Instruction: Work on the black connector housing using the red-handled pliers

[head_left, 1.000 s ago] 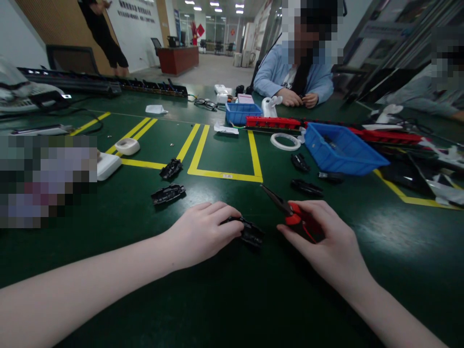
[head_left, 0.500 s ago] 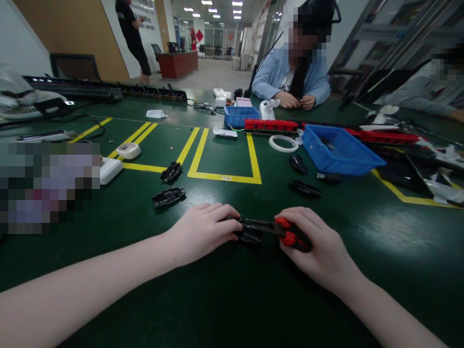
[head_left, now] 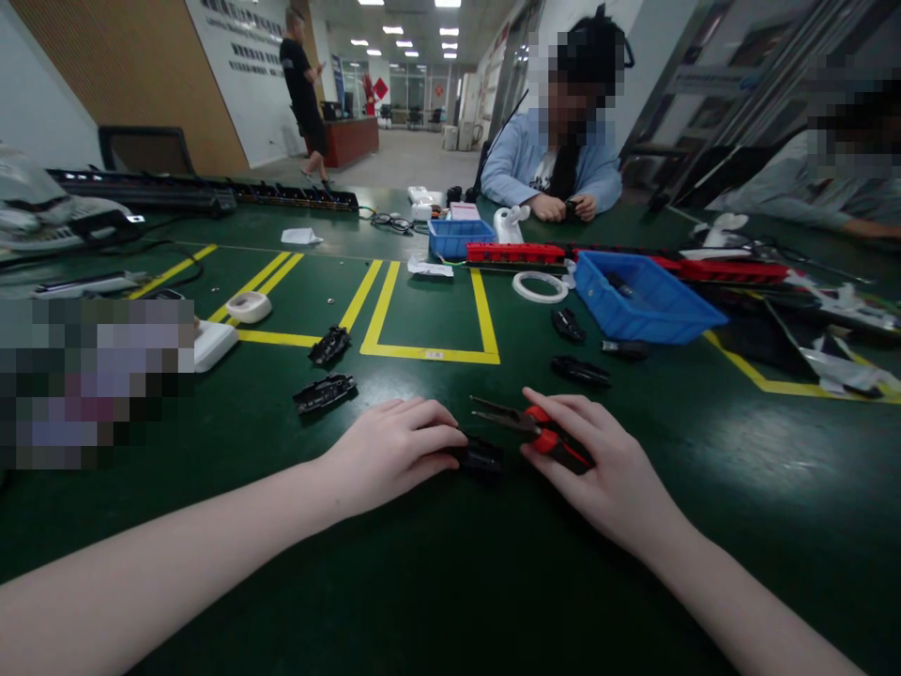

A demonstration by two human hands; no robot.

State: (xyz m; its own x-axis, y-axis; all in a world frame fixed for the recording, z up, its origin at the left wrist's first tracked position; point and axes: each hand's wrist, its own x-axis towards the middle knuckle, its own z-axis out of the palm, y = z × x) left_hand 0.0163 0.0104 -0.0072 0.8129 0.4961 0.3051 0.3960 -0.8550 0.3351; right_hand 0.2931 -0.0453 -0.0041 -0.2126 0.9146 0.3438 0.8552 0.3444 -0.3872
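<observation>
My left hand (head_left: 398,453) pinches the left end of a small black plastic part (head_left: 482,455) at the table's middle; its fingers cover that end. To the right, my right hand (head_left: 598,460) holds long-nose pliers (head_left: 539,434) by their red and black handles. The jaws are parted and point left, just above the black part and apart from it. Two black shell pieces lie beyond my left hand, one nearer (head_left: 325,393) and one farther (head_left: 330,345). Past my right hand lie another black shell (head_left: 580,370) and a smaller black piece (head_left: 567,325).
A blue bin (head_left: 648,314) with dark parts inside stands at right, beside a dark piece (head_left: 624,350). Behind are a white ring (head_left: 540,287), a red strip (head_left: 517,253) and a smaller blue bin (head_left: 461,246). A tape roll (head_left: 249,307) lies left. A person in blue (head_left: 507,160) sits opposite.
The plier jaws have come off the black part and spread apart, with my right hand's grip loosened. My left hand keeps its hold. In the background, the standing person appears farther right.
</observation>
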